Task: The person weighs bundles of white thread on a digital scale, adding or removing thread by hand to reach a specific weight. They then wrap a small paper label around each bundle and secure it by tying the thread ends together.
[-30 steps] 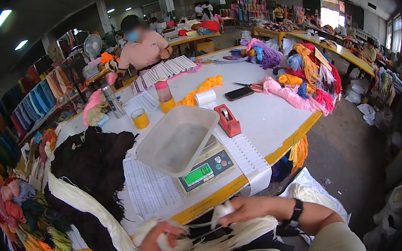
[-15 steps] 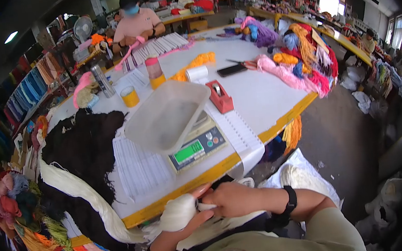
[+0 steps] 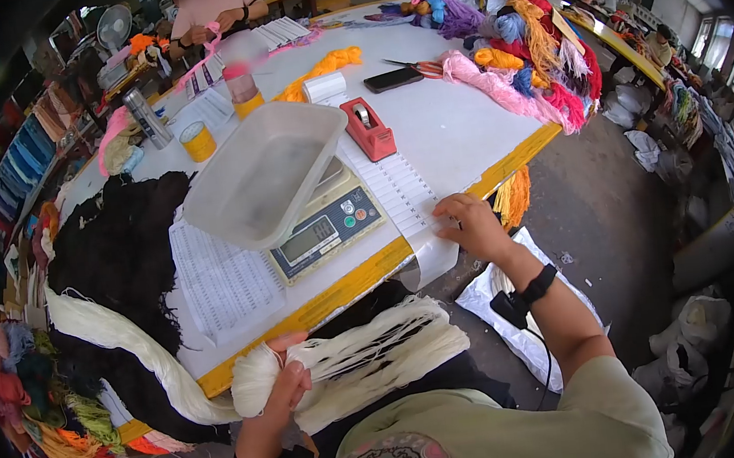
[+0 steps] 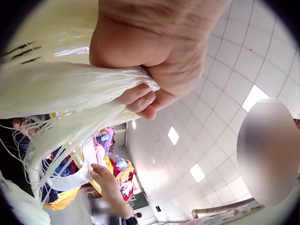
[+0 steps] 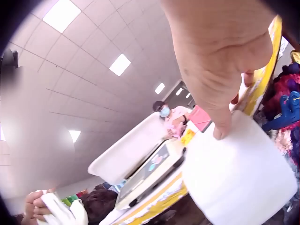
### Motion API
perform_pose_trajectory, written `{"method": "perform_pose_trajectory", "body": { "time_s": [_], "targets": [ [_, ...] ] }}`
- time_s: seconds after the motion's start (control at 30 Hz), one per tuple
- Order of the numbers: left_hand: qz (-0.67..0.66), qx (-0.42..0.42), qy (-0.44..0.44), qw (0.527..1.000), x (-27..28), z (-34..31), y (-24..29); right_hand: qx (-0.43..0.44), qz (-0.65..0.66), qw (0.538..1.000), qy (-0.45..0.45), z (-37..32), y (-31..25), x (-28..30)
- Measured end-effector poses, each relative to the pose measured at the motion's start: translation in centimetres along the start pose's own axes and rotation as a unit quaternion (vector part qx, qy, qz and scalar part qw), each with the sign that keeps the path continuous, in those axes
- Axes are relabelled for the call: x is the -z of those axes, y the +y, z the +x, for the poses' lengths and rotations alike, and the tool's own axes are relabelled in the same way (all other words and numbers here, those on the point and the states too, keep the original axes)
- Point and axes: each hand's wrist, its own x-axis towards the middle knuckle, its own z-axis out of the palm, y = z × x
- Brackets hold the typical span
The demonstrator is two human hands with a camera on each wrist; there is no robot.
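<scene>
My left hand (image 3: 287, 388) grips a hank of cream-white yarn (image 3: 380, 348) near one end, over my lap. In the left wrist view the fingers (image 4: 140, 101) are curled around the gathered strands (image 4: 56, 89), and loose threads hang down. My right hand (image 3: 477, 228) is at the table's front edge, its fingertips on a white strip of printed labels (image 3: 394, 192) whose end curls over the edge. In the right wrist view the thumb of my right hand (image 5: 220, 79) lies at the border of the hanging paper (image 5: 239, 168); the other fingers are mostly hidden.
A kitchen scale (image 3: 327, 233) carries a tilted plastic tub (image 3: 267, 172), beside a red tape dispenser (image 3: 369, 130). Black yarn (image 3: 119, 255) and a printed sheet (image 3: 220, 276) lie left. Coloured skeins (image 3: 528, 60), a phone (image 3: 393, 79) and scissors (image 3: 422, 68) lie farther back. A person (image 3: 214, 8) sits opposite.
Both hands were together on the white yarn. My right hand has let go and moved right and forward to the label strip; my left hand keeps the yarn. The scale's green display has gone dim.
</scene>
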Motion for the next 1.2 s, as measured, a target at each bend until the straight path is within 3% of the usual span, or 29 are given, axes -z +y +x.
{"method": "perform_pose_trajectory", "body": {
  "time_s": [0.2,0.27,0.37,0.43,0.6,0.7,0.77,0.8,0.9,0.97,1.03,1.1,1.13,1.2],
  "targets": [
    [0.011,-0.002,-0.048,0.999,-0.6,0.6,-0.4,0.015,-0.017,1.0,0.0,0.4,2.6,-0.1],
    [0.011,-0.004,-0.048,0.999,-0.7,0.8,-0.6,-0.084,0.067,0.994,-0.028,0.6,3.3,-0.5],
    [0.016,0.01,-0.04,0.999,-0.8,0.6,-0.3,-0.076,0.061,0.995,0.025,-0.4,3.5,-1.4],
    [0.019,0.011,-0.03,0.999,-0.8,0.5,-0.2,-0.035,0.037,0.993,0.107,-1.5,3.4,-2.5],
    [0.013,0.005,-0.034,0.999,-0.3,0.7,-0.3,-0.027,-0.036,0.987,0.154,-2.7,-0.5,-2.1],
    [0.02,-0.003,-0.058,0.998,-0.4,1.2,-0.7,0.038,0.121,0.992,0.005,-1.9,-5.7,-1.3],
    [0.031,-0.011,-0.075,0.997,-0.8,1.3,-0.7,0.201,0.185,0.956,-0.103,-0.8,-9.9,-0.6],
    [0.063,-0.015,-0.092,0.994,-1.2,1.5,-0.6,0.269,0.164,0.929,-0.196,-0.1,-11.7,-0.4],
    [0.12,-0.047,-0.121,0.984,-1.2,1.9,-1.5,0.377,0.063,0.892,-0.242,0.4,-16.8,0.3],
    [0.263,-0.109,-0.163,0.945,-0.7,2.0,-1.8,0.391,0.09,0.891,-0.211,0.7,-18.2,-0.5],
    [0.256,-0.093,-0.162,0.948,-0.3,1.7,-1.8,0.403,0.119,0.89,-0.179,0.6,-19.0,-1.6],
    [0.194,0.007,-0.129,0.972,-0.3,1.0,-0.9,0.341,0.174,0.907,-0.176,0.5,-19.5,-2.8],
    [0.195,0.007,-0.127,0.973,-0.1,0.7,-0.8,0.342,0.176,0.906,-0.176,0.6,-19.8,-3.1],
    [0.115,0.024,-0.089,0.989,0.1,0.2,-0.6,0.213,0.258,0.915,-0.223,0.7,-20.5,-3.5]
  ]
}}
